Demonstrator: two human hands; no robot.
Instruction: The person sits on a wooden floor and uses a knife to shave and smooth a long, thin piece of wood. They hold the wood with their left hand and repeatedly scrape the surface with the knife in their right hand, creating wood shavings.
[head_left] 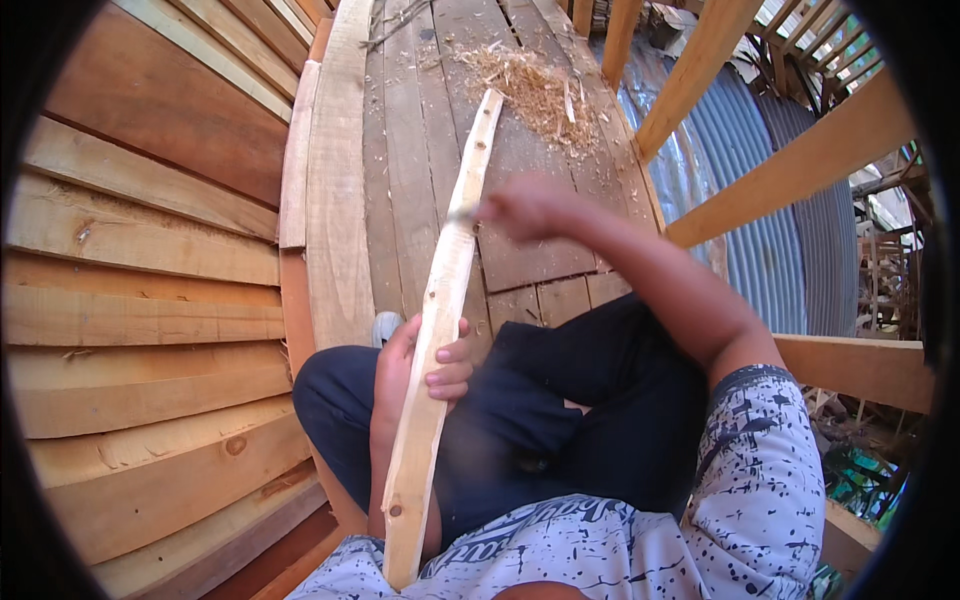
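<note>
A long, pale wooden strip [437, 290] with small dark knots and uneven, shaved edges slants up from my lap. Its lower end rests against my shirt, and its narrower far end reaches toward the pile of shavings. My left hand [450, 372] wraps around the strip below its middle, the fingers showing on its right side. Farther up, my right hand [525, 210] is closed in a fist and smeared by motion. From it a short greyish blade-like tool [462, 215] meets the strip; blur hides its exact kind.
Curly wood shavings [540, 95] lie heaped on the plank floor [405, 150] ahead of me. Stacked boards [150, 320] line my left side. To the right stand wooden railing posts [690, 80], with corrugated metal sheets [750, 200] beyond them. My crossed legs sit beneath the strip.
</note>
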